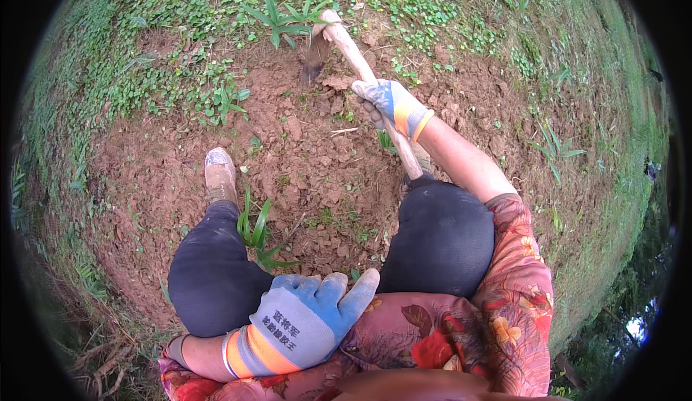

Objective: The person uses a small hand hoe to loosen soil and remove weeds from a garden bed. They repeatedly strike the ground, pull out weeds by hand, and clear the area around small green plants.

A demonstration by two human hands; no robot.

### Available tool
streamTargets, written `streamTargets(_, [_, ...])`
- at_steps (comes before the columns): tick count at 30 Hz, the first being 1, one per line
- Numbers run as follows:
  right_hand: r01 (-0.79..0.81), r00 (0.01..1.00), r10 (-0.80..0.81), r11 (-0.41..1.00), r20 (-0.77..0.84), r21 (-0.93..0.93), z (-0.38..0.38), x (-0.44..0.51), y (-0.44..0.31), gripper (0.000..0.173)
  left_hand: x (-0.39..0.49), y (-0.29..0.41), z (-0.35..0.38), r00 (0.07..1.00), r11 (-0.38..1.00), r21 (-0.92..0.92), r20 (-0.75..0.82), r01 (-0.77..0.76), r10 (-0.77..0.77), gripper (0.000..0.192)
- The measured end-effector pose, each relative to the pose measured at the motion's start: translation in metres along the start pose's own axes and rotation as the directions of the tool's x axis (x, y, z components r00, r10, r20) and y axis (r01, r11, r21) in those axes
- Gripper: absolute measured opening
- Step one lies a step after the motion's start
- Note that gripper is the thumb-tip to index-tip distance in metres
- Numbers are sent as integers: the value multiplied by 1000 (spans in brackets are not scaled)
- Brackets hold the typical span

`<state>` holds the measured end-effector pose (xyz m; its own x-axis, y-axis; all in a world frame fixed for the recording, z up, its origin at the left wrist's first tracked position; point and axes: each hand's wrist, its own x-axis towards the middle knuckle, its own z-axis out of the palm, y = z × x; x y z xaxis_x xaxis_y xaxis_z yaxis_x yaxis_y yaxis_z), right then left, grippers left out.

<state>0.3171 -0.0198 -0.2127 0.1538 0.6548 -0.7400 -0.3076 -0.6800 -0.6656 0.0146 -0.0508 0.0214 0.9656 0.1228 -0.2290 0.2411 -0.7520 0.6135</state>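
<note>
My right hand (388, 104), in a grey and blue work glove with an orange cuff, grips the wooden handle (354, 52) of a short hoe. The handle slants from the upper middle down toward my right knee. Its soil-caked metal blade (315, 58) points down at the loosened reddish soil (303, 147), beside a leafy weed (277, 17). My left hand (311, 314) lies low before my lap in a matching glove that bears writing. Its thumb stands apart and its fingers bend downward; no object shows in it, though the palm is hidden.
My left shoe (220, 171) is planted on the soil, while the handle and knee partly cover the right one. A long-leaved plant (259, 233) grows between my legs. Low green weeds (178, 49) cover the ground ahead. Dry branches (111, 366) lie at the lower left.
</note>
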Motion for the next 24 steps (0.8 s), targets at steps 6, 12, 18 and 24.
streamTargets(6, [152,931,-292,856,-218,-495,-28,9,-18,36,11,2,-7,993,993,-75,-77,-92,86,50])
streamTargets(12, [-58,969,-120,743,-217,-666,-26,-1,17,39,13,21,-19,992,989,-94,42,-112,117,44])
streamTargets(18, [-13,959,-230,551,-166,-835,-25,28,37,36,12,25,-17,990,985,-108,32,-136,141,44])
streamTargets(24, [-26,970,-190,541,-153,-840,-32,27,62,38,3,23,-11,991,991,-101,89,-89,98,45])
